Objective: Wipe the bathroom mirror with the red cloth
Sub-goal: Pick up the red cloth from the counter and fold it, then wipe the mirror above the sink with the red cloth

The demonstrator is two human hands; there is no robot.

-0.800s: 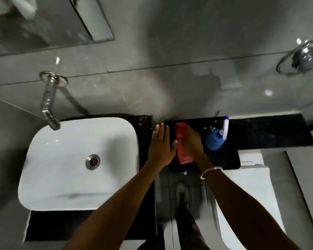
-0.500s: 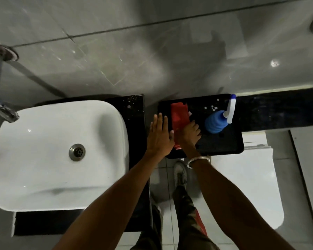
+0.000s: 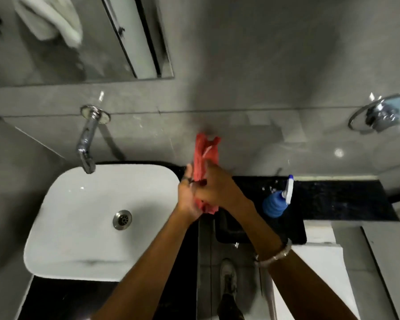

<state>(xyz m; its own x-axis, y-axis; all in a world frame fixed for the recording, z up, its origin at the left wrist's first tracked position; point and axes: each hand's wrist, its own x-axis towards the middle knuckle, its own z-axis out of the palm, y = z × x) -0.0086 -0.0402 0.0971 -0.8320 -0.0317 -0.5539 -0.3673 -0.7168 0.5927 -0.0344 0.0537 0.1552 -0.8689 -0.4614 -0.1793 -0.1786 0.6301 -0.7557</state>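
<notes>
The red cloth (image 3: 205, 153) is bunched lengthwise and held up in front of the grey tiled wall, right of the basin. My left hand (image 3: 188, 195) grips its lower part from the left. My right hand (image 3: 215, 188) clasps it from the right, fingers wrapped over the cloth. A short red end sticks out below the hands. The bathroom mirror (image 3: 62, 40) hangs at the upper left, above the tap, well away from the cloth.
A white basin (image 3: 83, 218) sits under a chrome wall tap (image 3: 87, 144). A blue spray bottle (image 3: 276, 203) stands on a black tray (image 3: 293, 234) on the dark counter. A chrome ring holder (image 3: 381, 115) is on the right wall. My shoe (image 3: 228, 276) shows on the floor below.
The cloth has been lifted off the black tray and now stands up between both hands. The left hand, flat and empty before, has closed on it. The view has tilted up, showing the mirror.
</notes>
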